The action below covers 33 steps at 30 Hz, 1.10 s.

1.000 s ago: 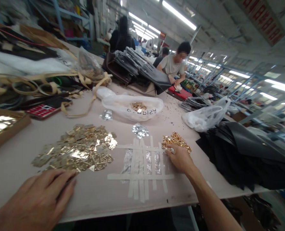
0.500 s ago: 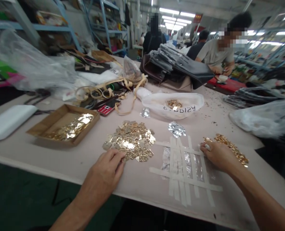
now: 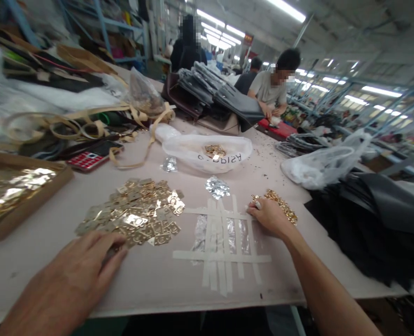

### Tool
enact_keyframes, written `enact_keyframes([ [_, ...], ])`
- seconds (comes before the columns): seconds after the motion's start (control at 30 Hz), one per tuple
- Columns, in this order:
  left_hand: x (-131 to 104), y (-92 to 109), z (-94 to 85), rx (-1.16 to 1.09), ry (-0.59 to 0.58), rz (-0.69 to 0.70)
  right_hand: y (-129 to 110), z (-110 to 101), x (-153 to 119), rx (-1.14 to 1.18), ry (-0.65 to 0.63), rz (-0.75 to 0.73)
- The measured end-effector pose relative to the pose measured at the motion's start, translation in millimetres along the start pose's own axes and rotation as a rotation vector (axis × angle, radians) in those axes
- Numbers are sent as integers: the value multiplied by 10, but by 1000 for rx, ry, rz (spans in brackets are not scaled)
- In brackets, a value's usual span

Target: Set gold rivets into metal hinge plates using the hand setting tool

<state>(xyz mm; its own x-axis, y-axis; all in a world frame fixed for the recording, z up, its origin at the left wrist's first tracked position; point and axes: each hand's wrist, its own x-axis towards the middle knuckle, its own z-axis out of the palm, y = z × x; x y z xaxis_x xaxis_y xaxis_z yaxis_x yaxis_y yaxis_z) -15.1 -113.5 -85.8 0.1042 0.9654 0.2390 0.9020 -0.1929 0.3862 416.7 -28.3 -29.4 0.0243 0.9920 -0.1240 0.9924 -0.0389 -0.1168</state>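
My left hand (image 3: 70, 270) is at the near left edge of a pile of flat gold metal plates (image 3: 140, 212). Its fingers are curled toward the thumb, and what lies between them is too dark to make out. Beside a heap of small gold metal fittings (image 3: 282, 205), my right hand (image 3: 270, 217) is closed, its fingertips pressed together low over the table. A whitish patch shows on one finger; anything pinched there is hidden. Between the hands, strips of pale tape (image 3: 221, 252) cross over clear plastic on the tabletop. Silver discs (image 3: 217, 186) lie just beyond the tape.
A cardboard tray (image 3: 25, 200) with gold plates stands at left. A white plastic bag (image 3: 179, 148) holds gold pieces beyond the discs. Stacked dark bags (image 3: 224, 93) stand behind it; black material (image 3: 364, 224) covers the right side. A person (image 3: 268, 91) works farther back.
The view has swung to the right, so the table's contents appear farther left. Both hands stay beside the same piles, with the left hand looking larger and nearer.
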Motion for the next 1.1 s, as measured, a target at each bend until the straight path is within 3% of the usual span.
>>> enact_keyframes([
  [0.17,78,111,-165,14,-146,-60,2,-52,-30,-18,10,-18],
  [0.3,100,234,-297,21,-165,-88,59,-98,-117,-31,49,-19],
  [0.43,77,273,-339,7,-195,-99,81,-114,-334,71,3,-44],
  [0.63,99,321,-366,21,-212,-141,-94,130,-714,105,-56,-119],
  [0.8,163,351,-394,0,-224,-145,-125,272,-759,104,-104,-183],
  [0.97,162,348,-407,-55,-203,-90,-157,190,-776,135,-113,-122],
  [1.1,149,364,-437,-149,-209,-62,-375,51,-927,332,-91,-134],
])
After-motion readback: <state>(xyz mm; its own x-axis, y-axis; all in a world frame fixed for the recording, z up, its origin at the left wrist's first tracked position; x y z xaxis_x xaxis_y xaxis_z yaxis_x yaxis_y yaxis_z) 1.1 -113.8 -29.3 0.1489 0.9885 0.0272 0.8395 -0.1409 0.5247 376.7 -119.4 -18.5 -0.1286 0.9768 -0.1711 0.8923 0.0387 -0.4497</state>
